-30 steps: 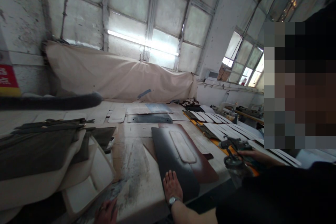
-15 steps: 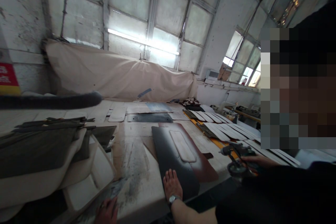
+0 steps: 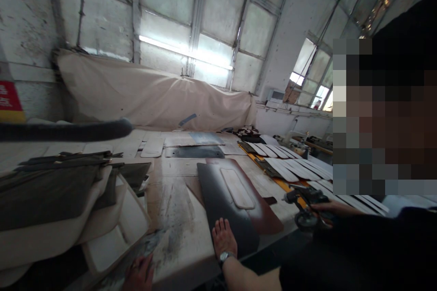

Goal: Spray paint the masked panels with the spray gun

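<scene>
At the bottom edge, left of centre, my left hand [image 3: 139, 272] rests on the stained pale worktable [image 3: 191, 241], only partly in the picture. Its visible fingers lie on the surface with nothing seen in them, and my right hand is out of view. To its right, a co-worker's hand with a wristwatch [image 3: 225, 238] lies flat on a dark panel [image 3: 218, 200]. That panel shades to red-brown and bears a pale, rounded rectangular piece [image 3: 238, 188] ringed by whitish overspray. The co-worker's other hand [image 3: 329, 208] grips a spray gun [image 3: 300, 198] beside the panel.
Pale curved pieces and dark olive fabric [image 3: 58, 195] are stacked at left. White strips [image 3: 290, 170] lie in rows at right. A dark padded bar [image 3: 68, 131] juts in from the left. A beige cloth [image 3: 153, 95] hangs behind. The co-worker's dark sleeve [image 3: 358, 250] fills the lower right.
The co-worker's head and spray gun have shifted slightly to the left. My left hand and the co-worker's hand on the panel stay where they were.
</scene>
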Tool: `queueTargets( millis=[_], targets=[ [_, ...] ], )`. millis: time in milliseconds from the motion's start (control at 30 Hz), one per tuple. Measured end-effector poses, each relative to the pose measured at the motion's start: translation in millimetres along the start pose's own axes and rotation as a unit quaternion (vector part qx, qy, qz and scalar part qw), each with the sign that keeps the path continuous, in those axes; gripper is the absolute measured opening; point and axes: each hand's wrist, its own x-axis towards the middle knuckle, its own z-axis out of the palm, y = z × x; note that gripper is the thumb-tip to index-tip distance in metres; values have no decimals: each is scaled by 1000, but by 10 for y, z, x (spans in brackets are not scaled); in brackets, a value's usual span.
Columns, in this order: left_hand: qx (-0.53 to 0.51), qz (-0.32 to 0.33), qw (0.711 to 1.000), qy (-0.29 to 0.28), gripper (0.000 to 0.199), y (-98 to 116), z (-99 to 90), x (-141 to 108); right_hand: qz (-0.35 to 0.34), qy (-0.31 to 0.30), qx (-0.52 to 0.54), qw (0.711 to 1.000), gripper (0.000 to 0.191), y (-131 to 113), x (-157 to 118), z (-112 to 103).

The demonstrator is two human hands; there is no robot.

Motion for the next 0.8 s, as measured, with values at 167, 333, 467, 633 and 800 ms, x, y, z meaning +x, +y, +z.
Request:
queueTargets(
  millis=[167,333,467,633,800],
  targets=[
    [-59,-27,997,28,38,32,-65,19,3,2,-6,1000,45,-1,-19,-32],
    [-90,-34,994,43,33,38,-69,24,3,13,-7,1000,46,1,-18,-27],
    [-90,-43,994,32,33,47,-62,23,7,14,-3,1000,48,7,-20,7],
    [-108,-76,990,52,35,58,-69,28,5,10,-1,1000,48,14,-19,24],
    [-108,-48,991,59,31,56,-136,33,2,8,0,1000,49,14,-13,-24]
  ],
)
